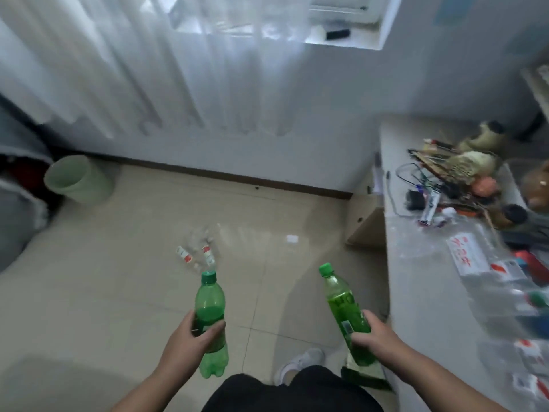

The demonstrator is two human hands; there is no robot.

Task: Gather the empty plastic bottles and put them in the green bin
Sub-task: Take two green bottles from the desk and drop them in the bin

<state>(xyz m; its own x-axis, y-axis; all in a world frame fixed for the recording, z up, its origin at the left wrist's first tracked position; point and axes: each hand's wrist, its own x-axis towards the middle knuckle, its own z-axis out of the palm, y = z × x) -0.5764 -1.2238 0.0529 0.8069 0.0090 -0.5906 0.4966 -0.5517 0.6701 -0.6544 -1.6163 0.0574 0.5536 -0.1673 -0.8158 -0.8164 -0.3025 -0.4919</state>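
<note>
Two ribbed green plastic bottles with screw caps stand in our grip, near us: our left hand wraps the paler left bottle, our right hand clasps the right bottle, tilted leftward. Farther out, clear crumpled bottles with red-and-white labels lie on the glossy beige tile floor. Far left, the smooth, round pale green bin sits by the wall beneath sheer white curtains.
</note>
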